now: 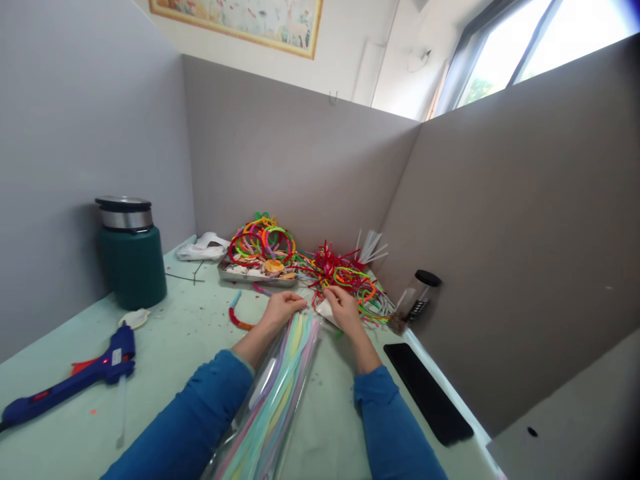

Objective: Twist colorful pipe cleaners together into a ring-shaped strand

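Observation:
A long clear plastic bag [267, 383] of pastel pipe cleaners [287, 373] lies lengthwise on the table between my forearms. My left hand [281, 311] is closed in a pinch at the far left edge of the bag. Opposite it, my right hand [344, 308] also pinches, with the bag's thin clear end seeming to run between the fingertips; the exact grip is hard to make out. A small white piece [326, 311] sits beneath the right fingers. Left of my left hand rests a curved blue, red and orange fuzzy strip [234, 316].
Behind my hands are a metal tray [257, 277] with colourful fuzzy rings [263, 241] and a pile of bright pipe cleaners [345, 273]. A blue glue gun [113, 360] and green flask [133, 260] stand left. On the right are a black phone-like slab [427, 393] and a clear jar [420, 293].

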The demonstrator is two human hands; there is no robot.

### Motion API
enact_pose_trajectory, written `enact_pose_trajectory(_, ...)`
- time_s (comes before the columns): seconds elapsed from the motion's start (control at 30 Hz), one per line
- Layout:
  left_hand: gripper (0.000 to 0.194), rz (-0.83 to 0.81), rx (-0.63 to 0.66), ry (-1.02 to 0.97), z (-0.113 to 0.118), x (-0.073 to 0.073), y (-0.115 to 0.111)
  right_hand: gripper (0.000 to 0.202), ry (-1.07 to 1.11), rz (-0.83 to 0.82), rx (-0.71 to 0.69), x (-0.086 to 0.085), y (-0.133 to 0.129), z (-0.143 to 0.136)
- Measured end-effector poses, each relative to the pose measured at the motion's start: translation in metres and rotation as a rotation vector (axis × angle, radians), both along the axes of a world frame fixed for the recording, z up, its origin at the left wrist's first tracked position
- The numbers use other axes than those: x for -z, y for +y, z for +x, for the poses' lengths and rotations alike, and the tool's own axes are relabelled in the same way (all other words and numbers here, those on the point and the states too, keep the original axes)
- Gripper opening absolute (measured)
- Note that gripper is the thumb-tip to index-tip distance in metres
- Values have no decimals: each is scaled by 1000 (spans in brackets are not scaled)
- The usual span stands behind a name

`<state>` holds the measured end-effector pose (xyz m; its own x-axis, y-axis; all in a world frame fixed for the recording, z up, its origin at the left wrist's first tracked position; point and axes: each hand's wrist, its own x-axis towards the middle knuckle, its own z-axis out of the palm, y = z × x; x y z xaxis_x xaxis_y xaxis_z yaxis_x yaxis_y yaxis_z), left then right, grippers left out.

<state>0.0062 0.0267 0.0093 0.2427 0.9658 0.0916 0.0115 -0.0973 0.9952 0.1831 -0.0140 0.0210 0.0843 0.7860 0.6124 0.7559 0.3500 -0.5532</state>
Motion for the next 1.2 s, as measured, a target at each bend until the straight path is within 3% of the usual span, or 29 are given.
enact_pose_trajectory(0.07, 29, -4, 6, -37, 1, 4, 2, 26, 3, -61, -134, 3, 0, -6)
enact_pose_trajectory(0.13, 28, -4, 12, -60, 2, 9, 6, 22, -12, -45, -162, 6, 0, -11)
enact_pose_trajectory(0.33, 27, 25, -26, -29, 2, 17, 11, 15, -73, 153, -88, 9, -4, -17)
enact_pose_trajectory(0.53, 27, 44, -38, -9, 3, 18, 10, 15, -117, 181, -21, 8, -5, -17)
enact_pose_trajectory(0.7, 29, 57, -10, -8, 0, 21, 11, 19, -8, -54, -169, 6, -8, -16)
enact_pose_trajectory(0.87, 39, -10, 71, -4, -1, 12, 0, 21, 144, -229, -261, 8, -6, -13)
enact_pose_trajectory(0.97, 44, -127, 163, -40, -2, 1, -11, 20, 261, -217, -209, 10, -1, -9)
enact_pose_trajectory(1.07, 51, -289, 275, -90, -14, -12, -20, 20, 465, -116, -30, 12, 6, 1)
enact_pose_trajectory(1.2, 60, -495, 528, -185, -44, -24, -22, 18, 843, 30, 212, 16, 14, 18)
